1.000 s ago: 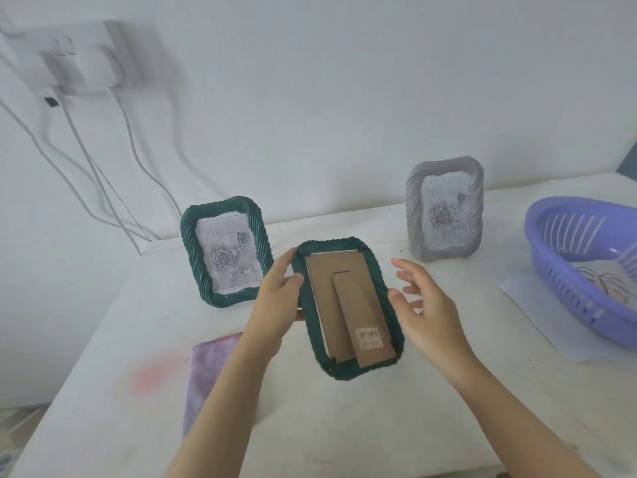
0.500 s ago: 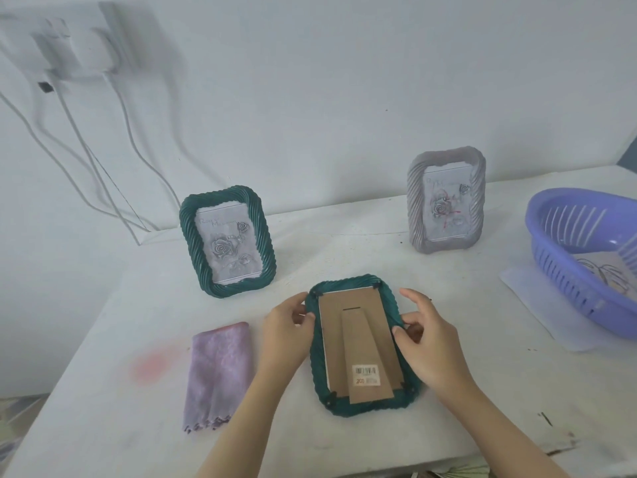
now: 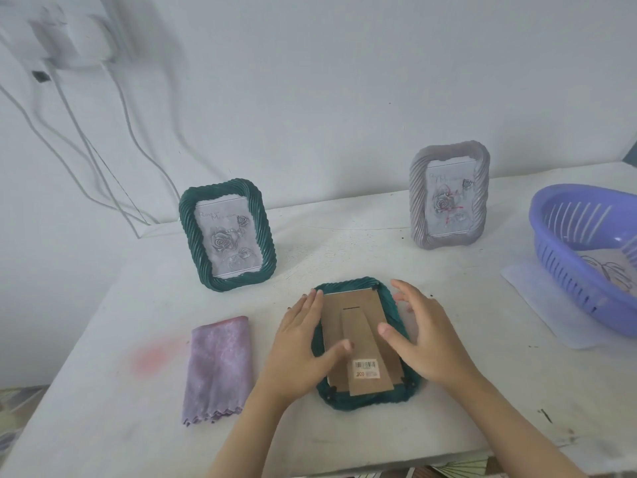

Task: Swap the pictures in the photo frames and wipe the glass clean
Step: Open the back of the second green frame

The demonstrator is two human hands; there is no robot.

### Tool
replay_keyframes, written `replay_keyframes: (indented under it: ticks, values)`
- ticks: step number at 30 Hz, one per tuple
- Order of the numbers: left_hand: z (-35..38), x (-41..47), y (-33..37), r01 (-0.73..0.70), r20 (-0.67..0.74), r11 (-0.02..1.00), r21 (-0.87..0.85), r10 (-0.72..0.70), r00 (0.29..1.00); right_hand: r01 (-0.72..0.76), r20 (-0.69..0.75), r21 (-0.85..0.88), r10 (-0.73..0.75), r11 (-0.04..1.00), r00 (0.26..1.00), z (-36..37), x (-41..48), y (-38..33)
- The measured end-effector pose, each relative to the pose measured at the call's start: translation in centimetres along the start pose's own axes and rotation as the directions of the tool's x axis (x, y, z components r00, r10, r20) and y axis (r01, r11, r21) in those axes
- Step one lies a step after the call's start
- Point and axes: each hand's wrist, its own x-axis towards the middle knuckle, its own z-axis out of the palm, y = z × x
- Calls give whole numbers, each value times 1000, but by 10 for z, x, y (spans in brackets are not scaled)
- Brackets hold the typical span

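Since the green frame (image 3: 365, 403) lies face down near the worktop's (image 3: 344, 253) front edge, long axis front-to-back, it is flanked equally closely by the left hand (image 3: 303, 343) and right hand (image 3: 424, 336), both spread flat and gripping nothing.

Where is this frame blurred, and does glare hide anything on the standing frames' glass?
Head view: the wall plug at top left is smeared, while the face-down green frame and its barcode label are fairly sharp. Head view: light is soft, shadows faint, and no glare covers the standing green frame or the grey frame.
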Motion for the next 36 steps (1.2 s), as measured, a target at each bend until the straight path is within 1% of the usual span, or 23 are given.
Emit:
replay_keyframes:
  ticks: [1,3,6,9,12,15,20,28,36]
  values:
    - [0,-2,-1,-34,45,999,-20,35,998,34,69,-13,-33,999,997,-3,0,0]
    - [0,-6,-3,-57,108,998,-15,58,992,75,187,-62,-63,995,980,-9,2,0]
    - [2,-7,-6,-67,119,995,78,58,991,90,258,-127,-55,988,965,-12,7,2]
    - [1,-6,-5,-15,108,996,91,6,994,66,275,-164,-18,984,961,-13,12,5]
    - [-4,-4,-2,34,123,994,103,-46,991,88,275,-197,-31,977,961,-11,15,7]
    - [-7,-1,-2,20,143,988,152,-42,989,114,269,-223,-51,968,962,-10,19,8]
    - [-8,1,-2,22,149,982,186,-50,988,153,284,-289,-68,945,956,-7,23,9]
    - [-10,7,-1,6,154,963,271,-49,987,159,355,-349,-27,924,935,-6,27,10]
    - [-14,15,4,-7,222,944,329,-70,973,145,394,-383,19,912,919,-5,34,8]
